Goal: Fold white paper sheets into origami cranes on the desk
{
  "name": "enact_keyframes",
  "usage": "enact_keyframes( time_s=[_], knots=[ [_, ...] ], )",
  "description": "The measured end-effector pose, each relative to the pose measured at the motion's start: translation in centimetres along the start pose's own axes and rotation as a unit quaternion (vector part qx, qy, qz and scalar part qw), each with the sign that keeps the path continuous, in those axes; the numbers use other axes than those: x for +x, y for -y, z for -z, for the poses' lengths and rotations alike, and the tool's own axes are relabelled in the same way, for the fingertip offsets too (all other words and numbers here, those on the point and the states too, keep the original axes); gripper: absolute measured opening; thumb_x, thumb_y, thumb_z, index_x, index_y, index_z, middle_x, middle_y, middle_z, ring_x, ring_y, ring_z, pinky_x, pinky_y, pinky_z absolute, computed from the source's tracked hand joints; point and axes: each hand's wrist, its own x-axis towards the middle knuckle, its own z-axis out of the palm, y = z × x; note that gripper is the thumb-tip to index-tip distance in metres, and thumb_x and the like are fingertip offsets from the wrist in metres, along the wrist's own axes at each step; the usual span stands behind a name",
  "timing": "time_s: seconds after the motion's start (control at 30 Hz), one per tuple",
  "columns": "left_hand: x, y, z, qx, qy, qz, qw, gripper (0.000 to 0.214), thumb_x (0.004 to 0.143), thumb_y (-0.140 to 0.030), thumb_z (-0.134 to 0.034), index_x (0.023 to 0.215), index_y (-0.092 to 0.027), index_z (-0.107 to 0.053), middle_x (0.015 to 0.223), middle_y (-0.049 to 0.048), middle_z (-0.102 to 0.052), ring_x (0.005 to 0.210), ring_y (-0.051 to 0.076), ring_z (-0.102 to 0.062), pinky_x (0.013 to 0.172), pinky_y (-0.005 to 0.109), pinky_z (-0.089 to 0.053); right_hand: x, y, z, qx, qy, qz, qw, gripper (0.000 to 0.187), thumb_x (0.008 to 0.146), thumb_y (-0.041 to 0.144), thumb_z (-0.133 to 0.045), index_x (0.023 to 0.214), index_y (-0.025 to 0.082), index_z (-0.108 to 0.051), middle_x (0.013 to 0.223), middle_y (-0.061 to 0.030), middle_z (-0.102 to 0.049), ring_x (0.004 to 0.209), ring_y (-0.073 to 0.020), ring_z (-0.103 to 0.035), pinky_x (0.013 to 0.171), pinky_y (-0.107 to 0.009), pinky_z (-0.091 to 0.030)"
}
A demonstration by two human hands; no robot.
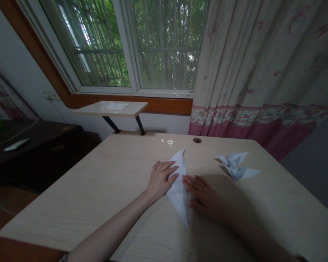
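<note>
A folded sheet of white paper (179, 194), long and pointed at both ends, lies on the wooden desk (104, 189) in front of me. My left hand (164, 176) rests on the paper's left side, its fingers spread and stretched across it. From the right, my right hand (203, 194) touches the paper's right edge with its fingertips, the fingers extended. Neither hand grips the paper. To the right of my right hand sits a folded paper figure (236, 165) with several pointed tips, apart from both hands.
A small raised shelf (136, 107) on black legs stands at the desk's back left, with white paper (114, 106) on it. A round cable hole (197, 140) is near the back edge. Behind are a window and a curtain (235, 72). A dark low table (38, 142) stands left.
</note>
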Motion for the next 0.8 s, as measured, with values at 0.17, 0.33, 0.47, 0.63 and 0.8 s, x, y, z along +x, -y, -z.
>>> enact_keyframes(
  time_s=[0.17,0.33,0.47,0.63,0.8],
  knots=[
    [0.0,0.4,-0.4,0.038,0.040,-0.008,0.998,0.032,0.096,-0.035,-0.059,0.126,-0.027,-0.067,0.147,0.0053,-0.055,0.136,0.028,-0.050,0.118,0.057,-0.028,-0.1,-0.1,-0.2,0.005,0.020,-0.012,1.000,0.061,0.102,0.044,-0.046,0.157,0.024,-0.029,0.161,-0.0098,-0.034,0.149,-0.0217,-0.032,0.123,-0.051,-0.024],
    [0.0,1.3,-1.2,0.039,0.086,-0.043,0.995,0.038,0.099,-0.030,-0.053,0.135,-0.020,-0.060,0.153,0.0092,-0.046,0.144,0.027,-0.041,0.121,0.054,-0.027,0.0,-0.1,-0.1,0.003,0.047,-0.033,0.998,0.056,0.103,0.043,-0.046,0.154,0.023,-0.036,0.158,-0.0095,-0.040,0.147,-0.0215,-0.034,0.123,-0.050,-0.023],
    [0.0,1.7,-1.9,0.007,0.100,-0.058,0.993,0.040,0.102,-0.027,-0.048,0.140,-0.017,-0.055,0.156,0.0098,-0.041,0.148,0.024,-0.034,0.123,0.050,-0.028,0.1,-0.1,-0.2,-0.011,0.065,-0.047,0.997,0.053,0.104,0.041,-0.043,0.153,0.022,-0.038,0.158,-0.0092,-0.041,0.147,-0.0214,-0.035,0.124,-0.048,-0.022],
    [0.0,1.6,-2.1,-0.040,0.104,-0.054,0.992,0.040,0.102,-0.024,-0.045,0.141,-0.018,-0.055,0.155,0.0085,-0.042,0.147,0.020,-0.034,0.123,0.043,-0.031,0.2,0.2,-0.3,-0.032,0.044,-0.035,0.998,0.051,0.103,0.039,-0.045,0.151,0.024,-0.042,0.156,-0.0078,-0.044,0.146,-0.0222,-0.036,0.123,-0.049,-0.024],
    [-0.1,1.4,-2.0,-0.048,0.112,-0.044,0.992,0.040,0.103,-0.025,-0.045,0.141,-0.018,-0.055,0.154,0.0093,-0.043,0.145,0.020,-0.039,0.122,0.043,-0.033,-0.1,0.3,0.1,-0.044,0.028,0.005,0.999,0.044,0.102,0.039,-0.049,0.144,0.027,-0.052,0.153,-0.0052,-0.049,0.146,-0.0211,-0.037,0.124,-0.050,-0.021]
  ],
)
